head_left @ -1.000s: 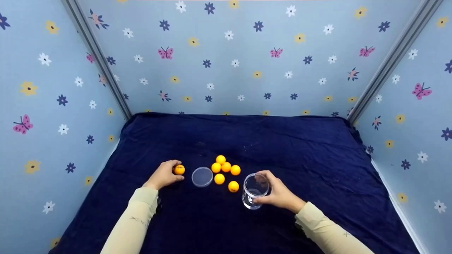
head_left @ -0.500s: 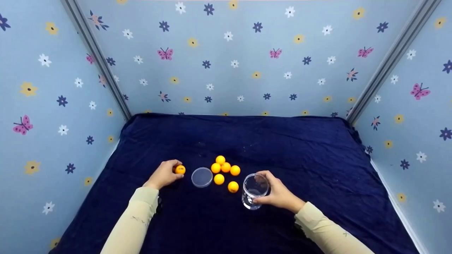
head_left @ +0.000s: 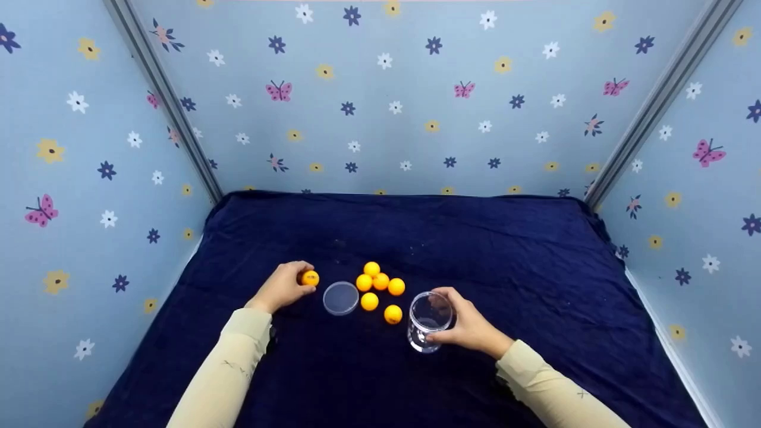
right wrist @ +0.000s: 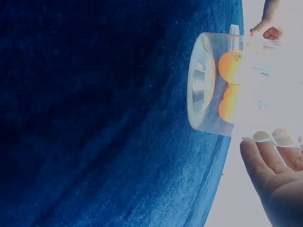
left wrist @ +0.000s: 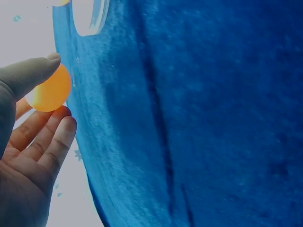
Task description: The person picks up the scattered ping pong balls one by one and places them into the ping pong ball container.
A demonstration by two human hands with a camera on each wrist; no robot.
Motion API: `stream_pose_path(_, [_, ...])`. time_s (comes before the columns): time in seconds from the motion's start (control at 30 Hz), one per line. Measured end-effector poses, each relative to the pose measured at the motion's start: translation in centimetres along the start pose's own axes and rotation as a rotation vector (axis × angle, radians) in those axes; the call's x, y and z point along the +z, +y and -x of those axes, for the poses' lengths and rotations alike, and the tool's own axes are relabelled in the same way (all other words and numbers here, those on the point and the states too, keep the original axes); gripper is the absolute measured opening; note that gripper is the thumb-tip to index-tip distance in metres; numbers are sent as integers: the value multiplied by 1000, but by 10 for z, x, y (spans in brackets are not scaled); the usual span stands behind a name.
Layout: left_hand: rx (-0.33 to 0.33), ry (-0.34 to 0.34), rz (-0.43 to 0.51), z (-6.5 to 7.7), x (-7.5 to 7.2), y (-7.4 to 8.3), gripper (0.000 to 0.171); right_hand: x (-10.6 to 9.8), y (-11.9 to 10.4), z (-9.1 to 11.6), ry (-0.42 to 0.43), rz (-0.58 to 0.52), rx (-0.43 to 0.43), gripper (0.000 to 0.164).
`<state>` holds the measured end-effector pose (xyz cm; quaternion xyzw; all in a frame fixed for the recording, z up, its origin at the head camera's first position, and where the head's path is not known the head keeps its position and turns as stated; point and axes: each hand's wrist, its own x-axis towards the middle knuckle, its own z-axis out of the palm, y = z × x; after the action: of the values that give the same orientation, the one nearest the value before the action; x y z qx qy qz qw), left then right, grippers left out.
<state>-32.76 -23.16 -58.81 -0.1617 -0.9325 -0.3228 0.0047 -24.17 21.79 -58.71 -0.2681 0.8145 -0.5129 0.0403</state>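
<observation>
My left hand (head_left: 282,287) pinches an orange ping-pong ball (head_left: 310,278) between thumb and fingers, left of a round clear lid (head_left: 340,298). In the left wrist view the thumb lies over one side of the ball (left wrist: 53,92), fingertips at the other. My right hand (head_left: 472,326) grips an upright clear jar (head_left: 419,342) with an open top, thumb and fingers on opposite sides. Several more orange ping-pong balls (head_left: 370,302) lie between lid and jar. The right wrist view shows orange balls (right wrist: 230,67) through the jar's clear wall (right wrist: 215,127).
A dark blue cloth (head_left: 505,249) covers the tabletop and has a few creases. Light blue flowered panels (head_left: 386,83) stand at the back and both sides, joined by grey corner posts (head_left: 654,110).
My left hand has moved slightly right and away from me with the ping-pong ball. The right hand, jar, lid and other balls stay in place.
</observation>
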Motion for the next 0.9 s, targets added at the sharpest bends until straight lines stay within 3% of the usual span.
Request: stream_pose_path(0.9, [86,-14,-5,-12,-6,43,43,-2,2,-1,-1,22,2,84])
